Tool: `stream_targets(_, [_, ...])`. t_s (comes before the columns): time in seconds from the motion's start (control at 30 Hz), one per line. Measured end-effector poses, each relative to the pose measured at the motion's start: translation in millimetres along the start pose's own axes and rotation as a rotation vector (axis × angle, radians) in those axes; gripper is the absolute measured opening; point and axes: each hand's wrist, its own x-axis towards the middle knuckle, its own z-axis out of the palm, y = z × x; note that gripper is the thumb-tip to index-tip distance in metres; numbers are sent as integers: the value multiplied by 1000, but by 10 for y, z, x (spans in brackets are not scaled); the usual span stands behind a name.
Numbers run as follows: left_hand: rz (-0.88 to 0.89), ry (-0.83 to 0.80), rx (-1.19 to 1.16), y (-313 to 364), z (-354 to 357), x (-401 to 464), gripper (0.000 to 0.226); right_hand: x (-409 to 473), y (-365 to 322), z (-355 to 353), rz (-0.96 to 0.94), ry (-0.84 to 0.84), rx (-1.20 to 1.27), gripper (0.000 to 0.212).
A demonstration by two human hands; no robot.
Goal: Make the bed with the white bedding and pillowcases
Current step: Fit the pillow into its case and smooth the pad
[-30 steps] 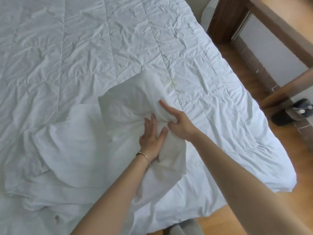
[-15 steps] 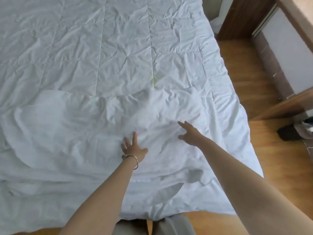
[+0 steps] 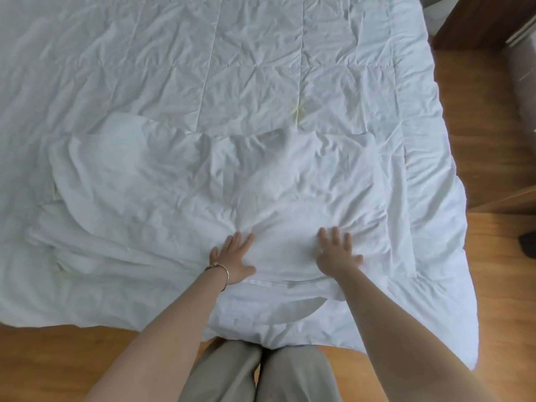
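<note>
The white bedding (image 3: 232, 82) is showing matt, creased cloth, while the wooden floor (image 3: 493, 256) is gleaming smooth.

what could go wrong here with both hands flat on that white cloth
1. The left hand and right hand press only the near part of the white rumpled pillowcase, so its far folds may stay creased.
2. The white quilted duvet overhangs the bed's corner and could slide toward the wooden floor.
</note>
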Motion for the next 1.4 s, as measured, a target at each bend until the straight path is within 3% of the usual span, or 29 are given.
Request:
stream_targets(0.17, [124, 70, -107, -196, 50, -50, 64, -266, -461, 472, -91, 60, 186, 65])
stream_targets(0.3, [211, 176, -132, -729, -116, 36, 54, -367, -1078, 662, -113, 94, 334, 63])
stream_targets(0.57, [-94, 328, 126, -3058, -912, 269, 59, -303, -2952, 895, 53, 131, 289, 59])
stream_targets(0.67, [-141, 480, 165, -4032, -1325, 251, 61, -227, -3776, 1102, 66, 153, 263, 59])
stream_targets(0.73, [-123, 617, 22, -4480, -1617, 227, 67, -171, -4358, 1201, 13, 108, 234, 58])
stream_targets(0.83, [-115, 758, -372, -4861, -2117, 316, 86, -217, -5162, 1317, -140, 1, 151, 61])
stream_targets(0.9, [-111, 669, -480, -5006, -2403, 448, 111, -244, -5541, 1362, -253, -17, 138, 63])
stream_targets(1.0, [-131, 420, -592, -5078, -2608, 614, 132, -182, -5839, 1317, -260, 34, 427, 62])
stream_targets(1.07, [-94, 321, -560, -5009, -2626, 632, 116, -175, -5919, 1147, -231, 168, 593, 58])
stream_targets(1.13, [84, 473, -403, -4848, -2543, 563, 84, -214, -5943, 913, -174, 306, 812, 60])
stream_targets(1.2, [299, 705, -313, -4639, -2337, 413, 58, -229, -5950, 658, -149, 352, 1087, 83])
stream_targets(1.27, [470, 761, -308, -4406, -2048, 155, 48, -227, -5937, 455, -62, 308, 1208, 112])
stream_targets(1.33, [548, 561, -370, -4210, -1765, -47, 48, -239, -5877, 381, 95, 277, 1085, 118])
stream_targets(1.4, [546, 222, -560, -4085, -1601, -104, 44, -238, -5711, 447, 214, 277, 955, 106])
